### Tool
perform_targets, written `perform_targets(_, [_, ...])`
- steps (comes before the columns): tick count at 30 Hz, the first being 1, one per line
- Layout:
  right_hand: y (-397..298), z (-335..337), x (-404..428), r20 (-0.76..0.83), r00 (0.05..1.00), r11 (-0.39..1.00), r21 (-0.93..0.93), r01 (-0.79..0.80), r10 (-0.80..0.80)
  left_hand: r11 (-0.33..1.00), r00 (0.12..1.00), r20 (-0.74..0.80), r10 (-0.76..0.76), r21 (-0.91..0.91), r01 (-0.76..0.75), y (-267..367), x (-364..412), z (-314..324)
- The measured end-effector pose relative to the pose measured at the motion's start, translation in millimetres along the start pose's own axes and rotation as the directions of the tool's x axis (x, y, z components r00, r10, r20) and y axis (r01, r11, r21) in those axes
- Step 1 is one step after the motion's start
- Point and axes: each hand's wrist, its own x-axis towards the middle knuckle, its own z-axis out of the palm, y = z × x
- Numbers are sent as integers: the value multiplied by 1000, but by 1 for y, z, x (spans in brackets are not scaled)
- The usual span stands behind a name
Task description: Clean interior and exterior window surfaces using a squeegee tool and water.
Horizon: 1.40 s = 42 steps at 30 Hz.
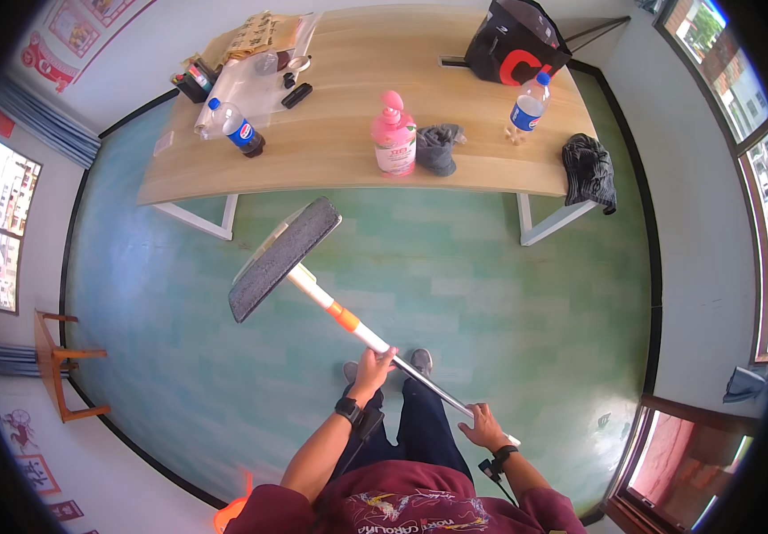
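A flat mop with a telescopic pole (434, 387) slants across the front of my body. My left hand (372, 372) is closed around the pole just below its white sleeve and orange collar (342, 316). Farther down, near the white end, my right hand (484, 427) grips the thin metal section. The mop head (285, 260) is raised toward the upper left, its grey fibre pad showing and its flat back partly hidden. Beyond it stands a wooden-topped table (330, 157) on white metal legs.
A pink pump bottle (394, 143), a grey cloth (437, 150), two blue-capped drink bottles (240, 130) and a black bag (514, 47) stand or lie on the table. A dark striped cloth (587, 170) hangs over its right corner. At left is a wooden stool (60, 360); an orange object (231, 515) sits behind me.
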Motion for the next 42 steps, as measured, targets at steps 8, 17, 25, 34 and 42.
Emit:
perform_targets(8, [-67,29,-1,-2,928,896,260,-360,373,852,946,-32,324,443,-277,-4,148,-67])
perform_targets(17, [-130,87,-46,126,789,667,466,-582,601,878,969,98,226,410,-246,38,237,-81])
perform_targets(25, [-155,105,-27,134,770,614,525,-589,624,840,977,82,197,500,-211,16,290,-97])
perform_targets(34, [-173,107,-31,136,726,539,582,-609,674,820,979,119,165,535,-203,33,267,-77])
perform_targets(42, [-193,96,-11,134,745,550,592,-589,653,865,994,74,76,491,-103,18,284,-96])
